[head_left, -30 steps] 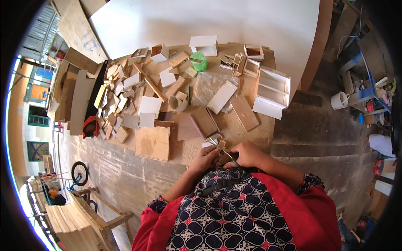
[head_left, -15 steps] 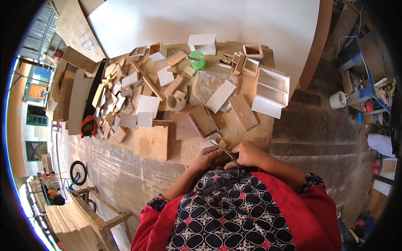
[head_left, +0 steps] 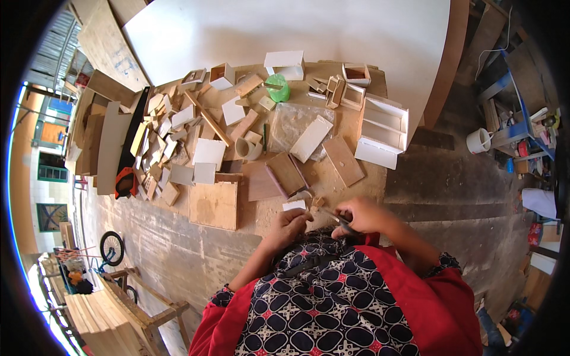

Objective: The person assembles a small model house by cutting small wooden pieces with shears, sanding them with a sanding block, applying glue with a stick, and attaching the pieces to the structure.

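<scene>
My right hand (head_left: 360, 215) is closed round the dark handles of scissors (head_left: 330, 215), blurred by motion. Their pale blades point left, over the table's near edge. Beside them, a little to the left, my left hand (head_left: 288, 225) has its thumb and fingers pinched together. Whatever lies in that pinch is too small to make out. Just beyond the left hand is a small white piece (head_left: 294, 205) on the table. A small wooden block (head_left: 318, 202) lies beyond the blades. Farther off sits a shallow wooden tray (head_left: 285, 175) with purplish edges.
Wood offcuts (head_left: 161, 139) are heaped on the table's left, near an orange-handled saw (head_left: 125, 181). A green cup (head_left: 277, 89), a beige cup (head_left: 247, 148) and a white compartment box (head_left: 383, 127) stand farther back. A large white panel (head_left: 285, 29) rises behind. A wooden trestle (head_left: 151, 314) stands lower left.
My right hand and the scissors have moved right, away from my left hand. The blades, earlier close against the left fingers, are now apart from them. The left hand has shifted slightly left.
</scene>
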### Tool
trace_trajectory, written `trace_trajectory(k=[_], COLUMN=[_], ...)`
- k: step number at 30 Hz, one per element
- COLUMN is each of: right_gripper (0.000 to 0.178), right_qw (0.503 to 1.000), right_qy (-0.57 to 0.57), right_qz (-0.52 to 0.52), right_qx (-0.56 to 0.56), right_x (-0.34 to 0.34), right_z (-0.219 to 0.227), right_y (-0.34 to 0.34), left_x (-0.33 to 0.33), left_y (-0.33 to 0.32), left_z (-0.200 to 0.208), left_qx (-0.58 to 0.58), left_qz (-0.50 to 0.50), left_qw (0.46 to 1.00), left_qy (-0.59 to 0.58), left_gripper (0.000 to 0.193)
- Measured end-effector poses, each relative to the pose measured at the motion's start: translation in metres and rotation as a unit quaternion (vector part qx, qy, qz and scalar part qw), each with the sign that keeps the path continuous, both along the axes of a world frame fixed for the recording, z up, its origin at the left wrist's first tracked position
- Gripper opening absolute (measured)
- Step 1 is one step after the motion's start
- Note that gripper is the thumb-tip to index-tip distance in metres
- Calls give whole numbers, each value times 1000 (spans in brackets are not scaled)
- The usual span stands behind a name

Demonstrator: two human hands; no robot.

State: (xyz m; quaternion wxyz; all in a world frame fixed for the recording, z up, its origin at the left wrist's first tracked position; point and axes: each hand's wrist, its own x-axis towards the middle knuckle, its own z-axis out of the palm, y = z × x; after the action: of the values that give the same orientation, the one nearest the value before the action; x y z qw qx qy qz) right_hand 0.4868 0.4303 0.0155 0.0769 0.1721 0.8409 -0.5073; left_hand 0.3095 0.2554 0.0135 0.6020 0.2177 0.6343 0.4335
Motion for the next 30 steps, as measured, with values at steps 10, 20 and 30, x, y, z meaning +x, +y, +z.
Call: trace_trajectory(k=[10, 20, 30], right_gripper=[69, 46, 22], right_qw=[968, 963, 934], right_qy=[48, 25, -43], right_qz=[-123, -171, -167], right_qx=[214, 207, 313], right_x=[-3, -28, -37], right_z=[9, -4, -8], right_y=[6, 10, 14], left_x=[-31, -37, -21], left_y=[10, 39, 59], left_z=[1, 3, 14], left_qx=[23, 98, 203], left_qz=[86, 93, -82], left_qw=[989, 925, 710], left_qy=[122, 356, 669], left_gripper=[27, 21, 21])
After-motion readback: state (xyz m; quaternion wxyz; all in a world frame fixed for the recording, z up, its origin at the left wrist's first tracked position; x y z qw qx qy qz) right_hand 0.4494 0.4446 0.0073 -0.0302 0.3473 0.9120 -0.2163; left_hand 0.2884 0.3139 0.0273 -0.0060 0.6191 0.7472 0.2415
